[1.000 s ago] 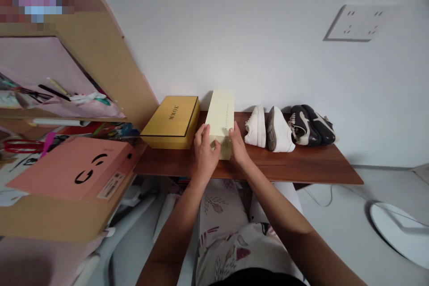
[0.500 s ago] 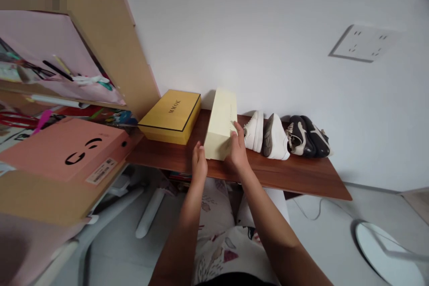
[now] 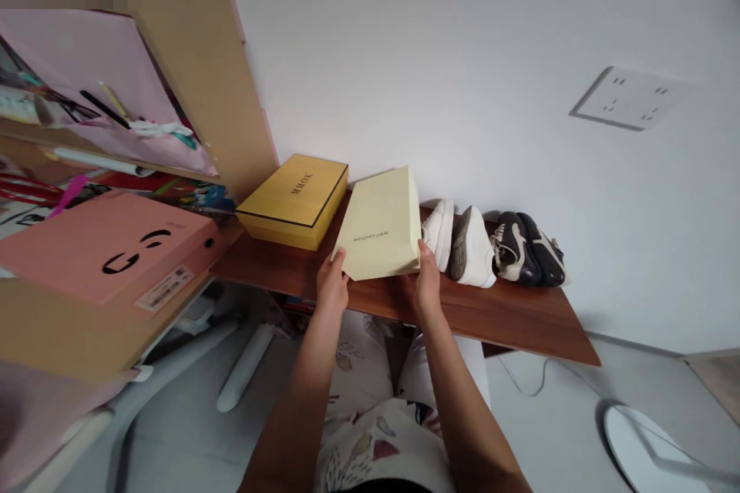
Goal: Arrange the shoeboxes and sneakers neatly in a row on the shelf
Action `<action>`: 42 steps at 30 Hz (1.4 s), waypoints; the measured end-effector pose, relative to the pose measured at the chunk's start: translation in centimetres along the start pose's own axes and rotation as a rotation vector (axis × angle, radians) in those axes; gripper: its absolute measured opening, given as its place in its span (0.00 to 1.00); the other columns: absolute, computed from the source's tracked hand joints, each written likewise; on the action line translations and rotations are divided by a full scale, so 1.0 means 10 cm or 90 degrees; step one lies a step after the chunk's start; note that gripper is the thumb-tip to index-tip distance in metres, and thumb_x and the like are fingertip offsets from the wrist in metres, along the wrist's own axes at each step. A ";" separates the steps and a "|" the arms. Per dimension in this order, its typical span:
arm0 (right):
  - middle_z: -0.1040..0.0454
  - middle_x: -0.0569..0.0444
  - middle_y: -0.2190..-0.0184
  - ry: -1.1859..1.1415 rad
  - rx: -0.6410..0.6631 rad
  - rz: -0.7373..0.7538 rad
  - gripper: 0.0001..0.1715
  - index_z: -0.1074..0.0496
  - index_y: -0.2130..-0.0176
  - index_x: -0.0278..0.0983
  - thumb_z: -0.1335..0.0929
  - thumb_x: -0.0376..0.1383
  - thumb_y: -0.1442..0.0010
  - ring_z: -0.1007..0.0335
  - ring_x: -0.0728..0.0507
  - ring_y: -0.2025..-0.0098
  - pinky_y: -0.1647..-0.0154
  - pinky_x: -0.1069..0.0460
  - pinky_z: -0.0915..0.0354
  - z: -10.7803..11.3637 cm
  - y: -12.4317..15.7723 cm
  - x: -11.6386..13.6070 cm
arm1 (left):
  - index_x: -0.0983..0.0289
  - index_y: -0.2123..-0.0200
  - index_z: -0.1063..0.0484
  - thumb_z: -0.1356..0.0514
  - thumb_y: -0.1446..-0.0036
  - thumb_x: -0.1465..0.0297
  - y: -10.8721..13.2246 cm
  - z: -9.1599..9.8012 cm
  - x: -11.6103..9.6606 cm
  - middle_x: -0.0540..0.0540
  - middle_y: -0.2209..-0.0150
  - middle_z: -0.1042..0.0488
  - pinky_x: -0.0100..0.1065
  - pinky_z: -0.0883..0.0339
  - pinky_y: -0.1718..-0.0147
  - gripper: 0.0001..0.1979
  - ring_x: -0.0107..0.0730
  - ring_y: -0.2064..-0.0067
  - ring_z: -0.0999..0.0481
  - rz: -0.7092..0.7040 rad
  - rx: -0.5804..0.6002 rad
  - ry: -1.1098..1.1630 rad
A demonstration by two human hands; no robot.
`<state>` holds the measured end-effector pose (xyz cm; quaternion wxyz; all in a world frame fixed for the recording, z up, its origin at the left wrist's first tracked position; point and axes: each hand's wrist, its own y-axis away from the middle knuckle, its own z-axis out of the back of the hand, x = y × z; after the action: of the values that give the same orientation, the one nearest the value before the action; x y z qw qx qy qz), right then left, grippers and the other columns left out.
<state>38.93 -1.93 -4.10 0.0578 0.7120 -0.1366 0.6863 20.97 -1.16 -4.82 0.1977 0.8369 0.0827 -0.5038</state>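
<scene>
A pale cream shoebox (image 3: 381, 208) lettered MEIZHIYUAN is tilted over the narrow brown wooden shelf (image 3: 462, 316), its lettered face up. My left hand (image 3: 333, 281) grips its near left corner, and my right hand (image 3: 426, 277) holds the near right corner. Fingers of both hands are partly hidden by the box. To its left lies a yellow shoebox (image 3: 294, 196) marked MMOK. Just right of my right hand stand white sneakers (image 3: 477, 246), one showing its grey sole. Beyond them sits a pair of black shoes (image 3: 520, 250) with pale trim.
A pink box (image 3: 116, 246) with a label rests on the desk (image 3: 63, 331) at left, below cluttered shelving. A white wall with a socket plate (image 3: 630, 98) stands behind. On the floor at right are a cable and a round white base (image 3: 647, 439).
The cream box has turned from standing on its narrow side to lying flatter, with its broad lettered face up. My left hand has closed on its corner, and my right hand has moved to the right corner.
</scene>
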 end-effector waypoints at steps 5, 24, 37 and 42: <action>0.32 0.48 0.38 0.025 0.025 -0.018 0.38 0.28 0.42 0.38 0.37 0.59 0.39 0.41 0.38 0.33 0.31 0.42 0.49 -0.02 0.05 -0.05 | 0.64 0.48 0.26 0.35 0.44 0.57 -0.11 0.01 -0.05 0.63 0.47 0.24 0.41 0.29 0.47 0.24 0.42 0.46 0.23 -0.104 0.006 -0.021; 0.24 0.52 0.45 0.068 0.047 -0.039 0.33 0.24 0.49 0.41 0.37 0.59 0.40 0.33 0.37 0.40 0.36 0.42 0.43 -0.22 -0.19 -0.22 | 0.64 0.49 0.24 0.37 0.44 0.55 -0.61 0.04 -0.09 0.60 0.49 0.22 0.40 0.34 0.43 0.24 0.43 0.46 0.25 -0.216 0.036 -0.163; 0.26 0.45 0.44 0.036 0.024 0.012 0.38 0.26 0.46 0.37 0.32 0.59 0.45 0.32 0.37 0.42 0.38 0.43 0.39 0.03 -0.07 -0.24 | 0.67 0.50 0.28 0.44 0.38 0.54 -0.35 0.00 -0.12 0.63 0.51 0.24 0.45 0.35 0.44 0.23 0.45 0.47 0.27 -0.317 -0.062 -0.348; 0.24 0.46 0.58 0.088 -0.250 0.138 0.28 0.27 0.56 0.34 0.33 0.55 0.41 0.28 0.42 0.56 0.48 0.44 0.33 0.85 0.17 -0.31 | 0.64 0.43 0.34 0.43 0.37 0.58 0.21 -0.03 0.31 0.66 0.45 0.32 0.44 0.36 0.44 0.23 0.43 0.43 0.30 -0.504 -0.120 -0.409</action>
<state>46.53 -5.52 -7.78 0.1304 0.6195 -0.3387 0.6960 23.39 -3.19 -6.90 0.0820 0.5232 0.3730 -0.7618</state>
